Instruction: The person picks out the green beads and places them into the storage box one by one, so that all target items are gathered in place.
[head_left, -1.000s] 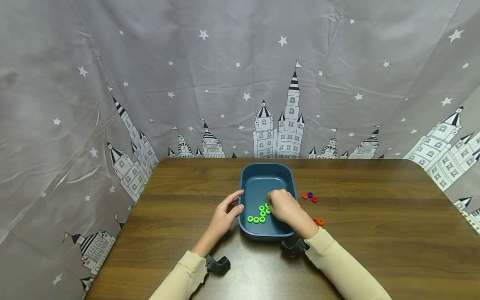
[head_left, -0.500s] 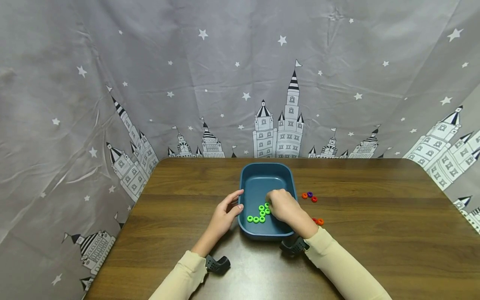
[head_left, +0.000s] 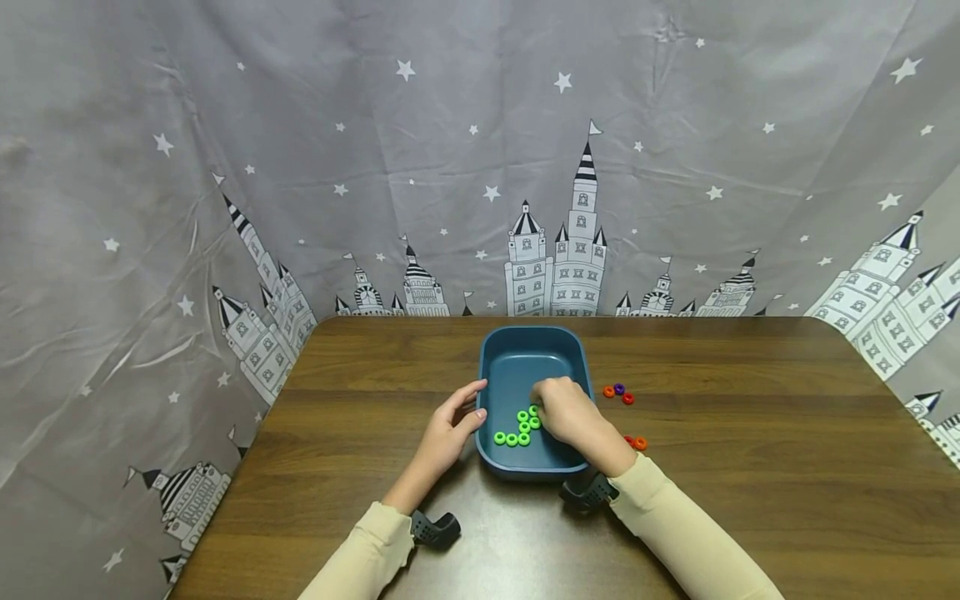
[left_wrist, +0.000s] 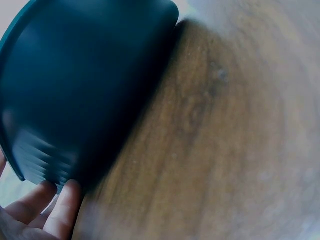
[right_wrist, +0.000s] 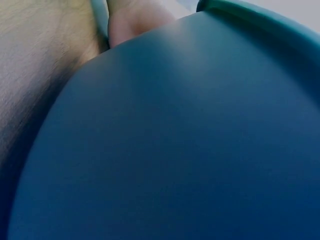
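A dark blue rectangular bin (head_left: 528,375) stands on the wooden table, with several small green rings (head_left: 524,427) lying in a bent line on its floor. My left hand (head_left: 447,433) rests against the bin's left side, fingers spread and relaxed; in the left wrist view its fingertips (left_wrist: 68,192) touch the ridged outer wall. My right hand (head_left: 567,410) reaches into the bin from the right, its fingers bent down beside the green rings. Its fingertips are hidden behind the back of the hand, so I cannot tell whether it pinches a ring.
Right of the bin lie two orange-and-purple-and-red loose rings' groups: a trio with a purple ring (head_left: 619,389), and a red and an orange ring (head_left: 641,443) near my right wrist. A grey curtain (head_left: 420,167) with printed castles hangs behind the table (head_left: 750,433).
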